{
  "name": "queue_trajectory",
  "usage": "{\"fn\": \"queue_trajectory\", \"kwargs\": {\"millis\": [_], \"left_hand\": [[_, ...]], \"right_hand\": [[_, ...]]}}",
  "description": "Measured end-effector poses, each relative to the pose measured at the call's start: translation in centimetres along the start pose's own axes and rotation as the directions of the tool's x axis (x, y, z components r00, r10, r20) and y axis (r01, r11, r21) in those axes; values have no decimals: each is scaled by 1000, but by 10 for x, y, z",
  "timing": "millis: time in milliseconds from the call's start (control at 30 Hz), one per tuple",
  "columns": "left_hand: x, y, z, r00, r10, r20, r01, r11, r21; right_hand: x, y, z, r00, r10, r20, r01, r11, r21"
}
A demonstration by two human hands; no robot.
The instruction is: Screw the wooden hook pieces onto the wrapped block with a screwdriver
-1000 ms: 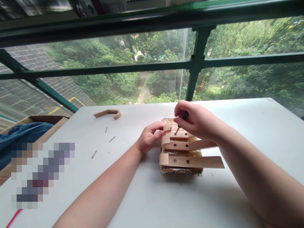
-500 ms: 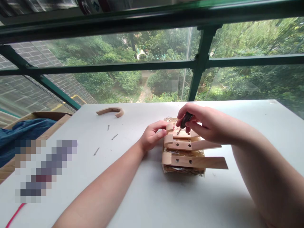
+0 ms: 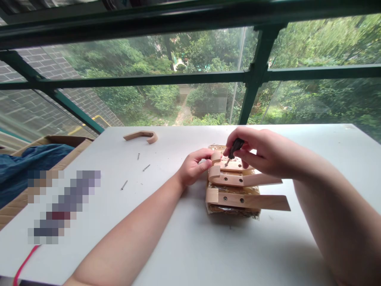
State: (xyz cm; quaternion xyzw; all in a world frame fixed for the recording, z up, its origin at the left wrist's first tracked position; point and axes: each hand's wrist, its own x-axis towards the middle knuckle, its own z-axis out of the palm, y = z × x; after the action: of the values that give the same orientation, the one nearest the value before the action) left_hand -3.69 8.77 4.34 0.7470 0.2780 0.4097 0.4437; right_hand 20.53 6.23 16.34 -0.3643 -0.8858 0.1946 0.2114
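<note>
Right hand [image 3: 257, 152] gripping screwdriver [image 3: 236, 149], slanting tip-down and leftward onto wooden hook [image 3: 233, 165], left hand [image 3: 194, 167] holding hook

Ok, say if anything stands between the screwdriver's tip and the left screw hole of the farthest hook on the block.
Nothing visible. The right hand holds the screwdriver, which appears to reach the left screw hole. The left hand is at the curled end of the hook, to one side, not between.

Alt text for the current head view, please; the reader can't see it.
A person's right hand holds a black-handled screwdriver, its tip at the farthest of three wooden hooks on a plastic-wrapped block, while the left hand holds that hook's curved end. A fourth hook and three screws lie on the white table.
</note>
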Motion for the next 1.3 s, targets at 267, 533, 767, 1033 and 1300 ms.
{"fn": "queue_trajectory", "kwargs": {"millis": [267, 533, 767, 1033, 1300], "left_hand": [[0, -3, -1, 1000, -1, 8, 1, 1000, -6], [0, -4, -1, 1000, 8, 0, -8, 1000, -14], [-2, -5, 3, 1000, 15, -20, -16, 999, -35], [-1, -6, 2, 999, 40, -11, -40, 998, -51], [1, -4, 2, 999, 36, -18, -38, 993, -110]], "right_hand": [[0, -1, -2, 998, 48, -35, -50, 997, -50], [0, 10, 0, 991, 107, -82, -106, 994, 20], [4, 8, 18, 967, 173, -187, -169, 985, 39], [-2, 4, 10, 998, 25, -60, -21, 997, 68], [-8, 8, 2, 999, 32, 20, -35, 992, 122]]}}
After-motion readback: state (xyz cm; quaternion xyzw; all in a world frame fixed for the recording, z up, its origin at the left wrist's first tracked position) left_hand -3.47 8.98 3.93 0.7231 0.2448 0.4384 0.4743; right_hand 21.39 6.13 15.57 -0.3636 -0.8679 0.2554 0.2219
